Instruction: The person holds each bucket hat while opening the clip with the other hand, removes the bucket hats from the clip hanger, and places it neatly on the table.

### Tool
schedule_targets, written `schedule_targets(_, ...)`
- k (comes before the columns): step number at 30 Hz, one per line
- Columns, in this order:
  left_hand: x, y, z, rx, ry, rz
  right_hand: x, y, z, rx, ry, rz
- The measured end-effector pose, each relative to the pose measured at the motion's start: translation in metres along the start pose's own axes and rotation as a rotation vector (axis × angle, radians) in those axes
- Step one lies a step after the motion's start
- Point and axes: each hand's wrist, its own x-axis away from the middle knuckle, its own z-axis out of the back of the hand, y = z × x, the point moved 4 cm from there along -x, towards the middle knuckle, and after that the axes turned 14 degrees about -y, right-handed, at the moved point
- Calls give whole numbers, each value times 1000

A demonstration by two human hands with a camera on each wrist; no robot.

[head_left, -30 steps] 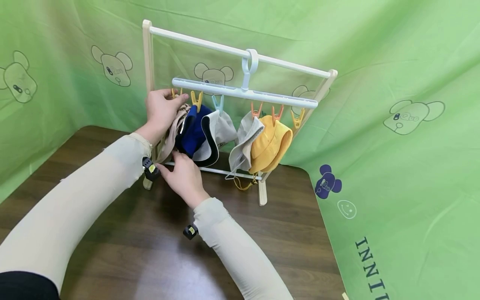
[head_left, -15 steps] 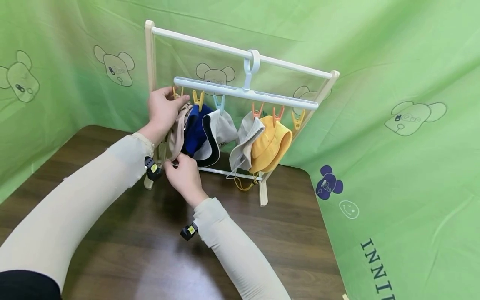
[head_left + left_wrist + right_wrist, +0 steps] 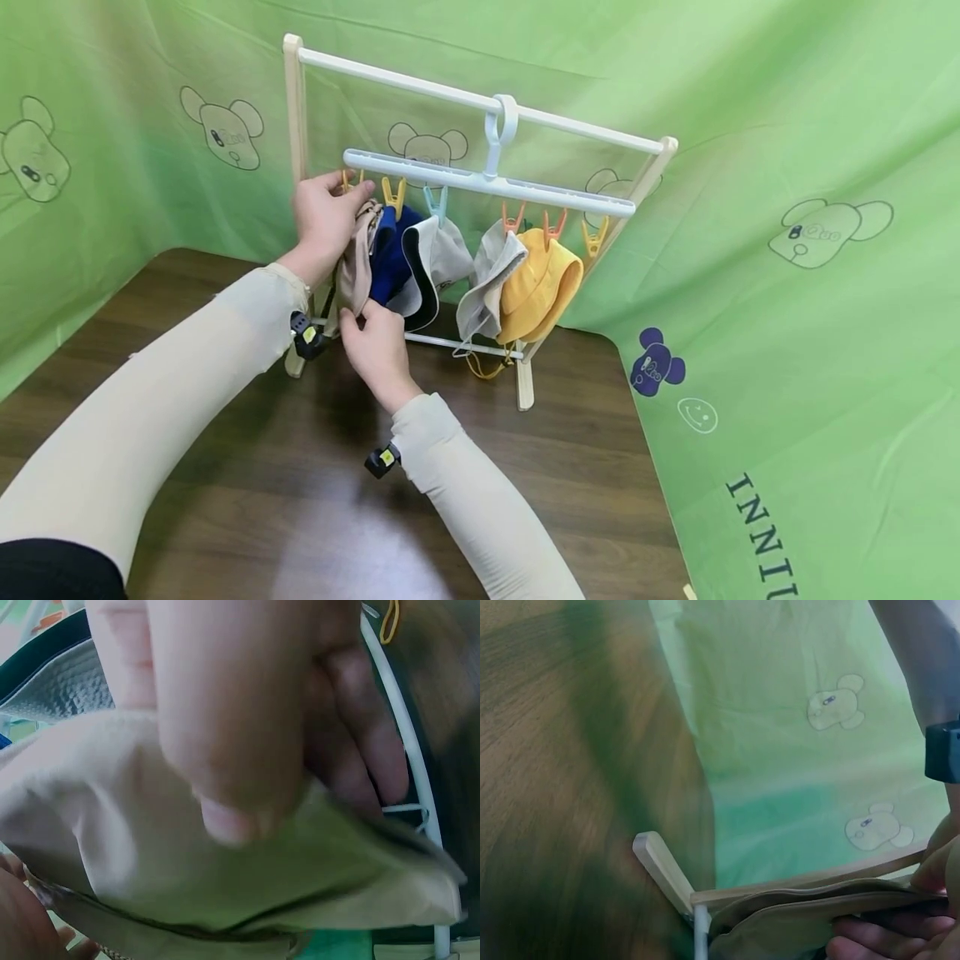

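A beige hat [image 3: 354, 271] hangs at the left end of a light blue clip hanger [image 3: 420, 177]. My left hand [image 3: 324, 215] grips the hat's top right under a yellow clothespin [image 3: 352, 181], its thumb in front. Lower down, my right hand [image 3: 377, 346] pinches the hat's bottom edge between thumb and fingers. In the left wrist view, the right thumb [image 3: 225, 817] lies on the beige cloth [image 3: 150, 825]. The hat's folded edge [image 3: 780, 915] shows in the right wrist view. Beside it hang a blue hat [image 3: 392, 258] and a light grey hat with black trim [image 3: 446, 258].
The hanger hooks on the upper rail [image 3: 405, 81] of a wooden rack. Farther right hang a grey hat [image 3: 487, 279] and a yellow hat [image 3: 536, 287] with a dangling cord, under orange clothespins. A yellow clothespin [image 3: 595, 237] hangs at the right end. Green printed cloth surrounds the brown table [image 3: 300, 500].
The right hand has moved slightly right and up along the beige hat's lower edge, and the hat's cloth is spread lower and flatter. The left hand stays at the clothespin.
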Motion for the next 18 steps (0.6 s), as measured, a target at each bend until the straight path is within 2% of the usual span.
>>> schedule_targets(10, 0, -2, 0, -12, -6, -24, 4, 9, 10, 2, 42, -2)
schedule_targets(18, -3, -4, 1, -24, -8, -54, 7, 15, 17, 3, 30, -19)
